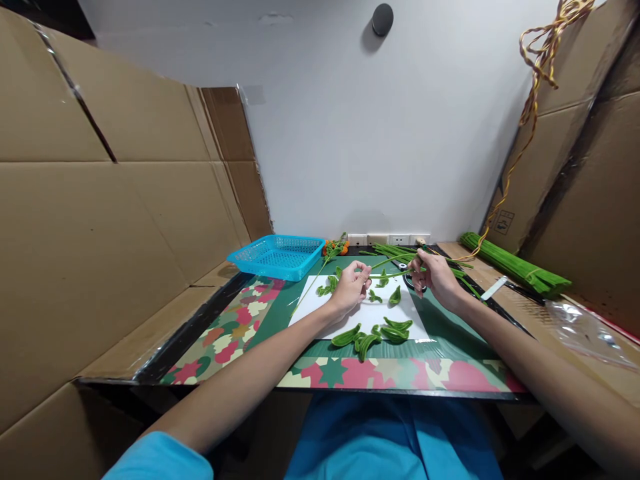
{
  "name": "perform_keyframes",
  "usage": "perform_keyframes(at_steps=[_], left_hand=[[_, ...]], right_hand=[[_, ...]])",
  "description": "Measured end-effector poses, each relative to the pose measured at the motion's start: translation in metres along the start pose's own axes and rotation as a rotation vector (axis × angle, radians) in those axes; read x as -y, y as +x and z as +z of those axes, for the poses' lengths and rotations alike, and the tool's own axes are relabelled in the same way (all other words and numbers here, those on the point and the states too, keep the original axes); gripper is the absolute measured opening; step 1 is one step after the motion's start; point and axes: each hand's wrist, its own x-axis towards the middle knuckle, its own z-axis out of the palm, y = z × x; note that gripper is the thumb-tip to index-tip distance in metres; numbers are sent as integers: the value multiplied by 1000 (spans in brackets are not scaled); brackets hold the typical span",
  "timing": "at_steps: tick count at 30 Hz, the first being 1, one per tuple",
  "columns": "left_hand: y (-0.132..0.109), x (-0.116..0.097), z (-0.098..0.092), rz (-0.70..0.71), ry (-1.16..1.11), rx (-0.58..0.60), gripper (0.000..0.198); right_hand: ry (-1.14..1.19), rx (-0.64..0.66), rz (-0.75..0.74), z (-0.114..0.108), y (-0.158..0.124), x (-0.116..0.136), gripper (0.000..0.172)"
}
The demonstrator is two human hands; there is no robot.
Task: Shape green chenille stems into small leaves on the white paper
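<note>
My left hand (350,290) is closed in a pinch on one end of a thin green pipe cleaner (393,260). Its other end runs to my right hand (434,275), whose fingers are also closed on it. A white sheet (306,313) lies beneath my left hand. Small leaf shapes of green pipe cleaner, such as a single leaf (395,296), are scattered on it. More curled leaves (397,331) lie along its front edge. Black-handled scissors (406,281) rest beside my right hand, partly hidden by it.
A blue basket (295,270) stands at the back left, beside an orange flower piece (342,248) with a leafy green stem. Loose green pipe cleaners (387,249) lie behind my hands. At right are a thick green bundle (515,263) and a plastic bag (590,327). Cardboard walls flank the table.
</note>
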Motion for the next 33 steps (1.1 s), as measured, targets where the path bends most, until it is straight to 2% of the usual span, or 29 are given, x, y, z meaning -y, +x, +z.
perform_keyframes(at_steps=[6,11,17,22,27,33], left_hand=[[2,-1,2,39,-37,-24,49],[0,-2,3,27,-23,4,48],[-1,2,0,29,50,12,48],[-4,6,-1,-36,139,76,47],[-5,7,1,-53,90,90,46],[-6,1,3,-40,35,134,50]], right_hand=[[30,-44,-5,-1,2,0,58],[26,-100,-15,-6,5,1,51],[48,-80,-6,-7,4,4,44],[82,-95,-10,-8,3,6,38],[102,-78,18,-10,5,5,35],[95,-132,16,-11,6,3,34]])
